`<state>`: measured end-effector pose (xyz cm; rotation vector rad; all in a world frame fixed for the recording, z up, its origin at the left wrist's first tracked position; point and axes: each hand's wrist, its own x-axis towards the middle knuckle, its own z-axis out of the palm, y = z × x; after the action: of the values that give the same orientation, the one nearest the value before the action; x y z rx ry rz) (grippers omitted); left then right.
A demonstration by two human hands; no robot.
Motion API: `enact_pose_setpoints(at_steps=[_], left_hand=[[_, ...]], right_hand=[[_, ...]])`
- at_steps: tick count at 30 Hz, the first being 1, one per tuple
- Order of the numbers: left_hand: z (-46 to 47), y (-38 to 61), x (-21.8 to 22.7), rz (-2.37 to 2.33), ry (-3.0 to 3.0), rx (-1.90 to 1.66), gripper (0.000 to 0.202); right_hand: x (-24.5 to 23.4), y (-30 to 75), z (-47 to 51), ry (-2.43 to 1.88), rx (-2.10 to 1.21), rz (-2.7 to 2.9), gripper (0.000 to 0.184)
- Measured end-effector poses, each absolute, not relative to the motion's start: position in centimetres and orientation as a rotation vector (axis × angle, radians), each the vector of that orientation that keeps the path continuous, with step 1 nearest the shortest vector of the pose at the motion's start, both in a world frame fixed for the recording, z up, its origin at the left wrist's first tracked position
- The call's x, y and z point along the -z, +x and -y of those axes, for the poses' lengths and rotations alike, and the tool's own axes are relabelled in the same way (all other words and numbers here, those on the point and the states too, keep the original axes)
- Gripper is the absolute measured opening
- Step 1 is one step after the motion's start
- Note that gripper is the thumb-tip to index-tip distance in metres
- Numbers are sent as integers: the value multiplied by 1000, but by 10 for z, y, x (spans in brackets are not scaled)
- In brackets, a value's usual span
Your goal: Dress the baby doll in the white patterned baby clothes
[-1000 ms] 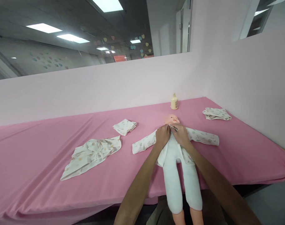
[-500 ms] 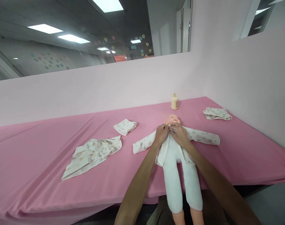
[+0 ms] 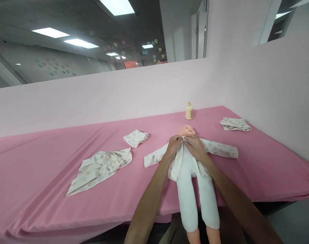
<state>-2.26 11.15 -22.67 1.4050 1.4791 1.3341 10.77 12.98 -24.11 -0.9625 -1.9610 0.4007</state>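
A baby doll [image 3: 187, 193] with a white cloth body lies on its back, its head toward the wall and its feet past the table's front edge. It wears a white printed baby jacket [image 3: 220, 148], both sleeves spread sideways and the front hanging apart below the chest. At the doll's neck, my left hand [image 3: 174, 145] pinches the jacket's collar edge. My right hand [image 3: 195, 146] grips the other front edge close beside it. The fingers of both hands nearly meet under the chin, and they hide the fastening there.
Left of the doll lie a crumpled printed garment [image 3: 101, 169] and a folded cloth [image 3: 136, 138]. A cream pump bottle [image 3: 189, 112] stands behind the doll's head. Another folded printed cloth [image 3: 235, 124] is at the right. A pink sheet [image 3: 55, 210] covers the table against the wall.
My fingers have shifted slightly at the collar, and a bit more folded jacket edge shows by my right fingers. The doll and the other things stay in place.
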Motion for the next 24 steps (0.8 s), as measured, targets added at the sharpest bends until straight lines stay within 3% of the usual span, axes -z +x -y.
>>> enact_pose_setpoints(at_steps=[6,11,18,24], left_hand=[[-96,-22,209,-1545,1535,-1246,20],[-71,-19,197,-2035,1833,-924,10],[-55,-8,199,-2343,1877,-713,15],[-46,-14,202,-2307,1961,-639,17]], right_hand=[[238,109,-122,-1157,-285,1973,24],[230,111,-104,-1378,-183,1944,17],[218,116,-91,-1456,-182,1939,17],[212,117,-89,-1447,-283,1896,23]])
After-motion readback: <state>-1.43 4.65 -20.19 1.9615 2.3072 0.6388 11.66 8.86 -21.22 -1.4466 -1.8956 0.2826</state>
